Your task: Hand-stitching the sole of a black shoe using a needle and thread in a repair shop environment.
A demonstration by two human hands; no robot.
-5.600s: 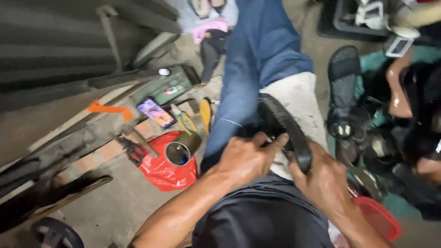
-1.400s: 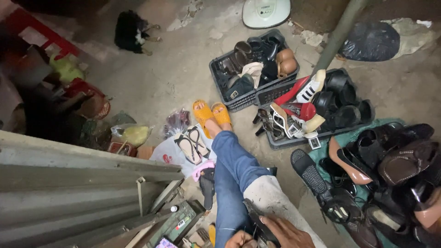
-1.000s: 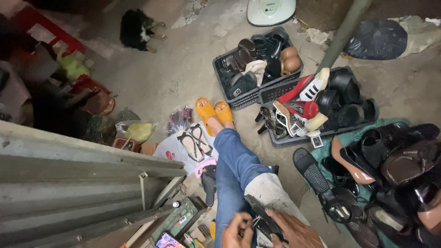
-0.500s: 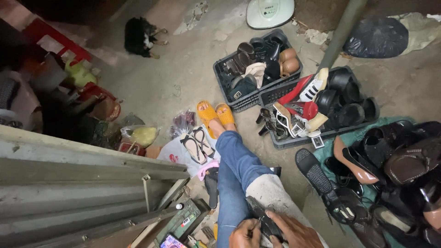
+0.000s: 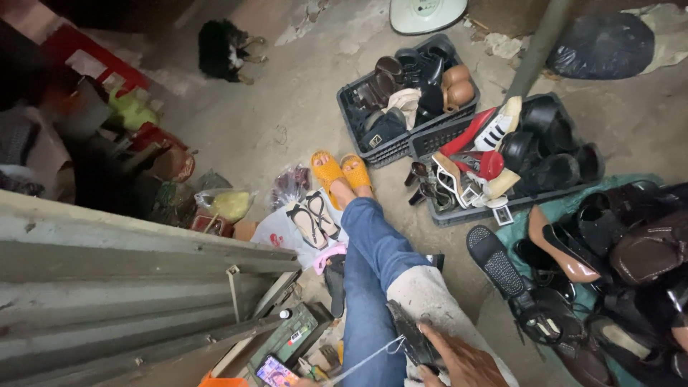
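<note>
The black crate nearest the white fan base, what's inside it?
The black crate holds a jumble of dark shoes, a brown pair at its right end and a pale cloth in the middle. Whatever lies beneath that top layer is covered.

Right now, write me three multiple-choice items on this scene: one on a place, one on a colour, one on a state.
1. Where does the black shoe in hand rest?
A. on the lap, over a pale cloth
B. inside a crate
C. on the metal sheets

2. What colour are the sandals on the person's feet?
A. blue
B. orange
C. white

3. How is the phone at the bottom edge?
A. screen dark
B. screen lit
C. wrapped in a bag

Answers: 1 A, the right hand grips it on the cloth-covered knee. 2 B, both are bright orange. 3 B, its screen glows with colour.
</note>
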